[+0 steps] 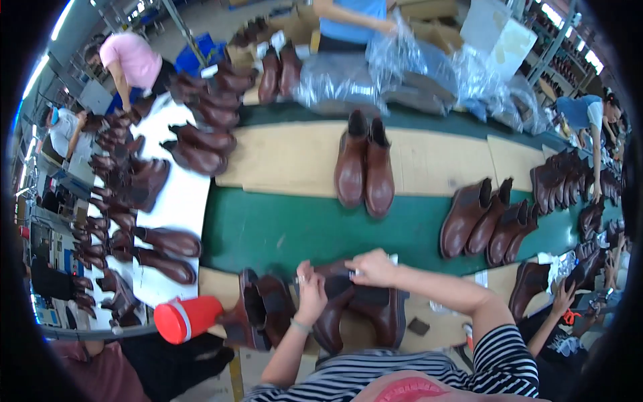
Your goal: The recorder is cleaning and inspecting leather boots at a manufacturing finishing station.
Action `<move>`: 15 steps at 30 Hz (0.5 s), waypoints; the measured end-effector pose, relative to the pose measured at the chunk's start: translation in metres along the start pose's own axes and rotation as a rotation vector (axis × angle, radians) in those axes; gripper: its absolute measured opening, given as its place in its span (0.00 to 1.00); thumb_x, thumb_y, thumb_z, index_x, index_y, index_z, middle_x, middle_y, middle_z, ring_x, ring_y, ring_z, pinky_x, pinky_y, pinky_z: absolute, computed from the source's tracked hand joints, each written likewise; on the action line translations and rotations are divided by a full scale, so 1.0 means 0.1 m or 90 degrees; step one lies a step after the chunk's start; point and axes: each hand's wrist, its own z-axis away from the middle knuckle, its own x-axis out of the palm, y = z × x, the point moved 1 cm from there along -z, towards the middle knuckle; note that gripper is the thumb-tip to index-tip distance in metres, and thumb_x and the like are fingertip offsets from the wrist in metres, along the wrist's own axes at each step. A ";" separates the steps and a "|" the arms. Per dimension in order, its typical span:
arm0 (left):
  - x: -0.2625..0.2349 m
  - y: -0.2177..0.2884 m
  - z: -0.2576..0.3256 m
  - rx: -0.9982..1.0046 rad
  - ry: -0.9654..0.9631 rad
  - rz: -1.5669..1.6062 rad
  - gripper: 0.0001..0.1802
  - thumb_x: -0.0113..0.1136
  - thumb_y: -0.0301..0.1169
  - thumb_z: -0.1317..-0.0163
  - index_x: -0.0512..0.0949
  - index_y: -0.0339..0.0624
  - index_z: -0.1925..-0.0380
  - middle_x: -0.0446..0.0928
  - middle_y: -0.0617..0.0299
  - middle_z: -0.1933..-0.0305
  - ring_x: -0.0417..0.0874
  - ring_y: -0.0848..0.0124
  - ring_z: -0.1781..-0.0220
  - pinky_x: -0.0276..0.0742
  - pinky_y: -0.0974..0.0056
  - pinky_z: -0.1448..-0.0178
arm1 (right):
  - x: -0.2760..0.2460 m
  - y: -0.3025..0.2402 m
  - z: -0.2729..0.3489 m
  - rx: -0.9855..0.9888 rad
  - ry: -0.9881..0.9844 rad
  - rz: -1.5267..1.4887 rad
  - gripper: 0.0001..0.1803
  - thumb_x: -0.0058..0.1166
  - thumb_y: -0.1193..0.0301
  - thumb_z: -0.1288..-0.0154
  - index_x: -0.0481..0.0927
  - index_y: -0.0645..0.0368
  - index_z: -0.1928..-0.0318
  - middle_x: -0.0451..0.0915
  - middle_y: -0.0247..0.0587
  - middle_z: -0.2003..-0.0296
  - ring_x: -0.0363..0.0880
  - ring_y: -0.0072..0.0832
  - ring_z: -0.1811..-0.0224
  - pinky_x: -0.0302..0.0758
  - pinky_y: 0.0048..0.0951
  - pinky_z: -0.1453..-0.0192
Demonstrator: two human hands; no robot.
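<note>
The person leans over the near edge of a green conveyor belt, both forearms coming up from the bottom of the view. The left hand is raised with the wrist bent, fingers curled around the upper edge of a brown ankle boot that lies on a cardboard sheet right in front of the striped shirt; a bracelet sits on that wrist. The right hand reaches in from the right, elbow bent out wide, fingers closed on the boot's top rim at the far side, so both hands grip the same boot at its opening. Just left of it a second boot rests on its side, opening turned toward the person, touching a red cup with a white band that lies near the belt's edge.

Further out on the belt a pair of brown boots stands upright on a tan board, toes toward the camera. To the right a row of four boots leans together. On the left a white table carries many dark boots scattered in rows. Across the belt another worker in a blue top handles clear plastic bags
</note>
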 end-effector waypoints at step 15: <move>-0.01 0.09 -0.13 -0.107 -0.029 0.023 0.08 0.53 0.12 0.49 0.72 0.36 0.72 0.57 0.45 0.41 0.72 0.54 0.46 0.71 0.56 0.42 | 0.09 -0.04 0.03 0.019 -0.082 -0.015 0.21 0.59 0.66 0.46 0.78 0.59 0.52 0.79 0.40 0.67 0.80 0.39 0.67 0.76 0.39 0.65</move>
